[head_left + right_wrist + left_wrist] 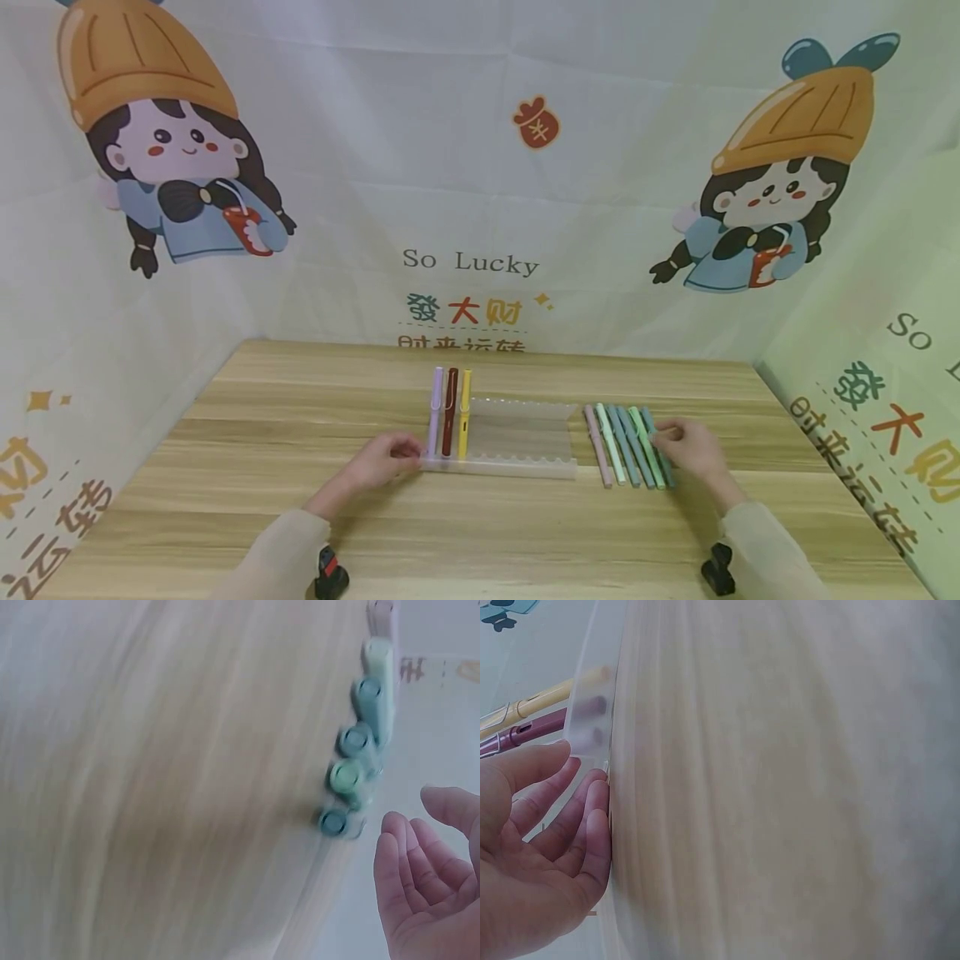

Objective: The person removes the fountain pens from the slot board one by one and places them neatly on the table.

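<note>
The left hand (384,460) pinched the near left corner of the clear rack (517,433) where three pens (450,412) lay; the right hand (693,450), empty, thumb parted from bent fingers, hovered beside six pens (635,446) rightward

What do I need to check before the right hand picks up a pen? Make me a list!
1. Room in the clear rack: ok. Bare notches show to the right of the yellow pen.
2. Pens already in it lined up: ok. The purple pen, dark red pen and yellow pen stand side by side.
3. Left hand at the rack: ok. It's at the near left corner.
4. Right hand gripping a pen: not ok yet. Its thumb and fingers are apart beside the row.
5. Loose pens well spread out: not ok. All six lie close together.
6. Rack safe from sliding: cannot tell.
</note>
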Demonstrator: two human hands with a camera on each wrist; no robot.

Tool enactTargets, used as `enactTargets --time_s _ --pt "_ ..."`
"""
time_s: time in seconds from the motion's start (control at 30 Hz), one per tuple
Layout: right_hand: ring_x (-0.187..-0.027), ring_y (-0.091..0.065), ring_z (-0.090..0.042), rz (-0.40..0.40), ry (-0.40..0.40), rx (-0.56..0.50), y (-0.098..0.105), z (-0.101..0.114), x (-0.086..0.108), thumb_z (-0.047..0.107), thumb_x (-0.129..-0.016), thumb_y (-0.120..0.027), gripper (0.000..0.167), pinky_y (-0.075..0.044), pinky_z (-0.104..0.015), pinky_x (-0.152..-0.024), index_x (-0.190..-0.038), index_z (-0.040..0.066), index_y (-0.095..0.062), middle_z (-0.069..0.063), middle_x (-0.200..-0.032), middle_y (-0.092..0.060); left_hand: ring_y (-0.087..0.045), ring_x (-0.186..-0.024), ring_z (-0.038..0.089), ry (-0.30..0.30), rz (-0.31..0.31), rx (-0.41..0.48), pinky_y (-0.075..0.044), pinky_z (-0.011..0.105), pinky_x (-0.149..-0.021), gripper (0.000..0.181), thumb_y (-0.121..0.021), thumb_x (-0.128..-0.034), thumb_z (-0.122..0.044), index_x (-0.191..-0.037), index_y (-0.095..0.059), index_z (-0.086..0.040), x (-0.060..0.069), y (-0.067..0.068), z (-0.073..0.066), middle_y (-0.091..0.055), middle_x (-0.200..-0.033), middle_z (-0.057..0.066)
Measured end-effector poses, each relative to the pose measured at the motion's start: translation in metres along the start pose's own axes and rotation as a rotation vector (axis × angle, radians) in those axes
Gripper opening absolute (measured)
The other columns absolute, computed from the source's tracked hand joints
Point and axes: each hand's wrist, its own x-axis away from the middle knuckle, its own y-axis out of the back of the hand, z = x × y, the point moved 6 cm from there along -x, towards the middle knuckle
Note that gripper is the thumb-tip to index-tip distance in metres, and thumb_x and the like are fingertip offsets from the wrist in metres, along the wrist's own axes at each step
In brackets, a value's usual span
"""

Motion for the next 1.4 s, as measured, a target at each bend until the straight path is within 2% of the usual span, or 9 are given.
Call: enactTargets --time_s 0.4,0.67,0.87,1.03,1.13,1.2,1.27,1.33,1.4 --pt "-0.059 -0.055 -0.019 0.036 0.089 -0.134 -0.031 0.035 -0.004 0.009 -0.083 -0.058 0.023 -0.044 -0.029 -0.05 -0.1 -0.006 -0.058 -0.007 -0.073 -0.06 -0.053 -0.074 0.019 0.01 0.0 -0.015 -0.047 0.031 -0.06 0.016 -0.059 -0.0805 -0.005 -0.095 -0.059 0.002 -0.002 0.0 0.003 -0.057 -0.082 0.005" --pt "-0.063 -0.055 -0.016 0.057 0.096 -0.191 -0.054 0.057 -0.006 0.008 -0.082 -0.059 0.019 -0.045 -0.028 -0.055 -0.098 -0.002 -0.06 -0.004 -0.074 -0.06 -0.052 -0.073 0.019 0.005 0.003 -0.016 -0.047 0.031 -0.06 0.016 -0.06 -0.0799 -0.006 -0.095 -0.059 0.001 -0.001 -0.001 0.003 -0.057 -0.082 0.004" --pt "-0.066 -0.054 -0.014 0.038 0.149 -0.226 -0.068 0.076 -0.008 0.005 -0.08 -0.059 0.017 -0.046 -0.027 -0.058 -0.095 -0.002 -0.063 -0.002 -0.075 -0.059 -0.053 -0.074 0.019 0.004 -0.001 -0.007 -0.047 0.032 -0.06 0.016 -0.06 -0.0796 -0.006 -0.094 -0.059 0.001 0.0 -0.001 0.003 -0.057 -0.081 0.004" --pt "-0.061 -0.054 -0.012 0.041 0.158 -0.275 -0.078 0.09 -0.012 0.004 -0.078 -0.059 0.017 -0.047 -0.029 -0.054 -0.093 -0.002 -0.063 0.0 -0.071 -0.06 -0.052 -0.074 0.019 0.008 -0.003 -0.01 -0.047 0.031 -0.061 0.015 -0.06 -0.08 -0.006 -0.094 -0.059 0.0 0.0 0.0 0.002 -0.057 -0.082 0.004" --pt "-0.061 -0.056 -0.012 0.039 0.181 -0.293 -0.084 0.099 -0.015 0.003 -0.077 -0.06 0.017 -0.044 -0.039 -0.078 -0.093 -0.002 -0.064 0.001 -0.069 -0.06 -0.053 -0.075 0.019 0.005 -0.005 -0.021 -0.047 0.031 -0.061 0.015 -0.06 -0.0801 -0.005 -0.094 -0.059 0.0 0.0 0.0 0.002 -0.057 -0.082 0.004" --pt "-0.062 -0.057 -0.012 0.032 0.216 -0.285 -0.086 0.106 -0.016 0.003 -0.077 -0.06 0.016 -0.027 -0.046 -0.096 -0.092 -0.002 -0.064 0.0 -0.068 -0.061 -0.053 -0.075 0.018 0.004 -0.006 -0.025 -0.047 0.031 -0.062 0.015 -0.06 -0.0802 -0.005 -0.094 -0.059 0.0 -0.001 0.0 0.002 -0.057 -0.082 0.004" --pt "-0.063 -0.058 -0.012 0.028 0.245 -0.259 -0.09 0.113 -0.017 0.004 -0.078 -0.06 0.015 -0.008 -0.051 -0.1 -0.091 -0.001 -0.064 0.001 -0.066 -0.062 -0.053 -0.075 0.019 -0.002 -0.007 -0.026 -0.047 0.031 -0.062 0.015 -0.06 -0.08 -0.005 -0.094 -0.059 0.001 0.0 0.0 0.002 -0.057 -0.082 0.004" --pt "-0.061 -0.058 -0.012 0.039 0.255 -0.258 -0.094 0.118 -0.017 0.005 -0.078 -0.059 0.015 -0.018 -0.048 -0.099 -0.092 0.0 -0.064 0.002 -0.067 -0.062 -0.053 -0.075 0.019 -0.005 -0.006 -0.021 -0.046 0.032 -0.062 0.016 -0.06 -0.0798 -0.006 -0.094 -0.059 0.001 0.0 0.0 0.002 -0.057 -0.082 0.004" --pt "-0.062 -0.057 -0.012 0.063 0.253 -0.295 -0.098 0.122 -0.017 0.005 -0.079 -0.058 0.017 -0.036 -0.042 -0.088 -0.093 -0.002 -0.063 0.001 -0.068 -0.061 -0.053 -0.075 0.019 -0.006 -0.006 -0.018 -0.047 0.032 -0.062 0.015 -0.06 -0.0798 -0.006 -0.094 -0.06 0.0 -0.001 0.0 0.002 -0.057 -0.082 0.004"
